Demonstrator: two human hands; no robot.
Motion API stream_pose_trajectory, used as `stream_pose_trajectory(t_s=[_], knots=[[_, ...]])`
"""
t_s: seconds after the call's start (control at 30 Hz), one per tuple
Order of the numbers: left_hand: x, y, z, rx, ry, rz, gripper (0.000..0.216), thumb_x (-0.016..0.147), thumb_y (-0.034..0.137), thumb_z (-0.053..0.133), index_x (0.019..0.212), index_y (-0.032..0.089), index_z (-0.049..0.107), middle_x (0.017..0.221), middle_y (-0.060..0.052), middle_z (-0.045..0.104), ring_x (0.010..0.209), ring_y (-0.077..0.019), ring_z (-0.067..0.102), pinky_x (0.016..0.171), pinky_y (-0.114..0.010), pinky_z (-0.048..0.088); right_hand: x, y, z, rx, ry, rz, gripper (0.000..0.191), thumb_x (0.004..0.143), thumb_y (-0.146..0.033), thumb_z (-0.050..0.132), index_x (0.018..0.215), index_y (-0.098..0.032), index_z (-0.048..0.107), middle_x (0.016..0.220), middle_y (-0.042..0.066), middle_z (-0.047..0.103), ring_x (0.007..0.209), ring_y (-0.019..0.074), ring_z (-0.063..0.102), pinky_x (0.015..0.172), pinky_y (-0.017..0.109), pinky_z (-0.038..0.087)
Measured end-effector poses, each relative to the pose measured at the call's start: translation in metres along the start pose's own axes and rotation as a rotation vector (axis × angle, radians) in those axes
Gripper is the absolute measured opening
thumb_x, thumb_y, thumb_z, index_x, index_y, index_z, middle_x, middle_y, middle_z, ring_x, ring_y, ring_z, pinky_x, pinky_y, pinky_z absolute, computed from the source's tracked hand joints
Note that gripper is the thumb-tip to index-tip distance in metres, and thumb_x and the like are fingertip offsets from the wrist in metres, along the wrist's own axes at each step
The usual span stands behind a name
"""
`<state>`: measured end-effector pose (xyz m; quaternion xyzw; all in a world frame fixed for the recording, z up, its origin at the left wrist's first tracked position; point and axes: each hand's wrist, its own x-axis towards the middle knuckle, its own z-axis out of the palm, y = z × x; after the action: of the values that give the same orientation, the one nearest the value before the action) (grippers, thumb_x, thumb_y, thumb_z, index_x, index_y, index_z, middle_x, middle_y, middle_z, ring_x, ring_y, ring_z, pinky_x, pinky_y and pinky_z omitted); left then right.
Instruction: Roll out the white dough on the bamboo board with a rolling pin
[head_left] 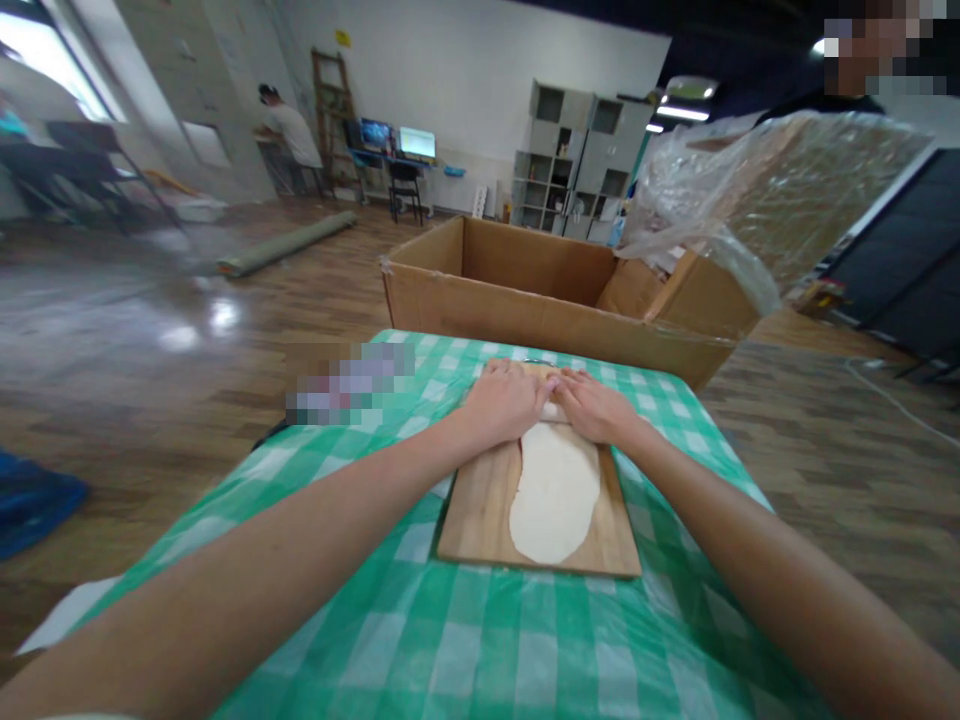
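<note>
A long, flat sheet of pale dough [556,490] lies lengthwise on a wooden cutting board [480,510]. Across its far end is a pale cylinder [553,411], mostly covered by my hands; whether it is a rolling pin or rolled-up dough I cannot tell. My left hand [506,400] presses over its left part, fingers bent over the far side. My right hand [596,403] covers the right part in the same way. The two thumbs nearly meet in the middle. Behind the hands shows part of a round rim [538,361].
A green-and-white checked cloth [450,640] covers the table. A large open cardboard box [525,300] stands just beyond, with plastic-wrapped board [817,200] at its right. A person [296,135] sits far back; another [862,70] is at the upper right.
</note>
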<state>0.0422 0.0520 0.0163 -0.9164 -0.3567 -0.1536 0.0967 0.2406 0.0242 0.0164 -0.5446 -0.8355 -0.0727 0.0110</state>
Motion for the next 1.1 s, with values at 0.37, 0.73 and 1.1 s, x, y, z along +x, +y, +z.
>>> stream_pose_trajectory(t_s=[0.37, 0.73, 1.1], knots=[[0.000, -0.015, 0.000, -0.398, 0.041, -0.067, 0.047, 0.110, 0.034, 0.029, 0.109, 0.013, 0.071, 0.120, -0.014, 0.073, 0.117, -0.0260, 0.064, 0.108, -0.041, 0.046, -0.001, -0.005, -0.012, 0.283, 0.085, 0.202, 0.060, 0.110, -0.056, 0.023, 0.135, -0.024, 0.067, 0.144, 0.012, 0.066, 0.137, 0.0311, 0.057, 0.114, 0.047, 0.041], [-0.025, -0.013, -0.014, -0.620, 0.030, -0.020, 0.036, 0.101, 0.040, 0.051, 0.124, 0.018, 0.068, 0.134, -0.011, 0.068, 0.129, -0.0273, 0.060, 0.116, -0.046, 0.043, -0.063, 0.030, 0.002, 0.213, 0.148, 0.248, 0.056, 0.110, -0.050, 0.026, 0.124, -0.019, 0.071, 0.118, 0.013, 0.074, 0.111, 0.0282, 0.067, 0.096, 0.037, 0.046], [-0.018, -0.023, 0.002, -1.012, -0.129, -0.255, 0.092, 0.078, 0.045, 0.082, 0.155, 0.018, 0.038, 0.139, -0.016, 0.065, 0.127, -0.0288, 0.064, 0.108, -0.045, 0.051, -0.069, 0.045, 0.007, 0.125, 0.172, 0.683, 0.080, 0.106, -0.064, 0.018, 0.080, -0.018, 0.077, 0.082, 0.019, 0.076, 0.076, 0.0320, 0.071, 0.065, 0.038, 0.042]])
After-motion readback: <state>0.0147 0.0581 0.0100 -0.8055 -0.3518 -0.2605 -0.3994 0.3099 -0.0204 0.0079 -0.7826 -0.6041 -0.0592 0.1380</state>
